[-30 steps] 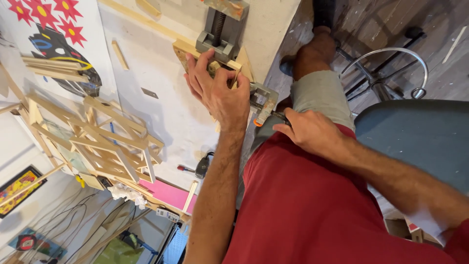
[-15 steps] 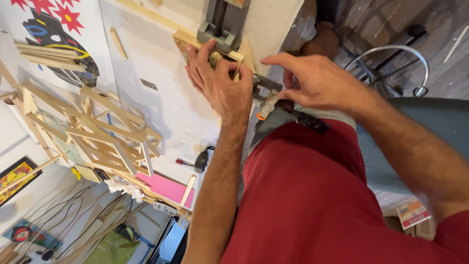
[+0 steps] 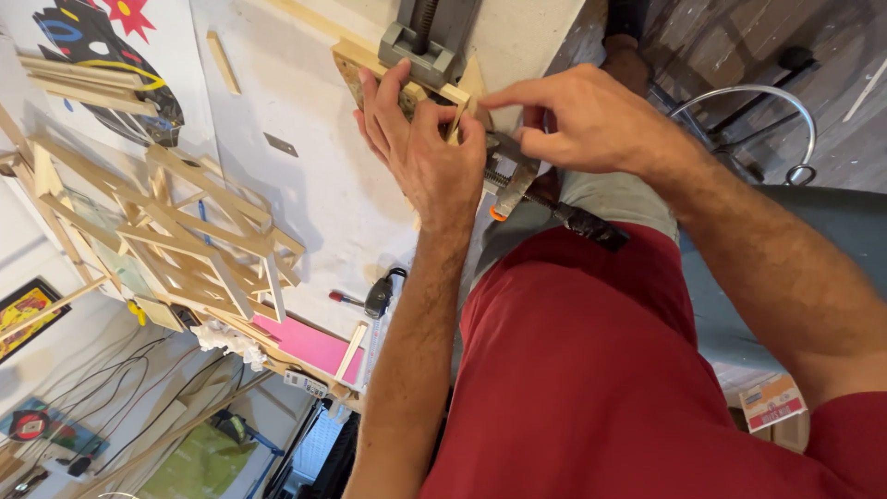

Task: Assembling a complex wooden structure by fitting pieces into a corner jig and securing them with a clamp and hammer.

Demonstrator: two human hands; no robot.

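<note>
White tabletop [image 3: 314, 185] fills your view; your left hand [image 3: 430, 152] presses flat on the wooden strip [image 3: 443, 92] under the grey vise [image 3: 425, 37]; your right hand [image 3: 577, 120] pinches its end at the table's edge.

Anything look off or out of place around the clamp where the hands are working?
Nothing looks damaged or spilled. The left hand lies flat on the wooden pieces under the grey clamp, and the right hand pinches at a thin strip beside it. The slat frame farther along the table looks whole.
</note>
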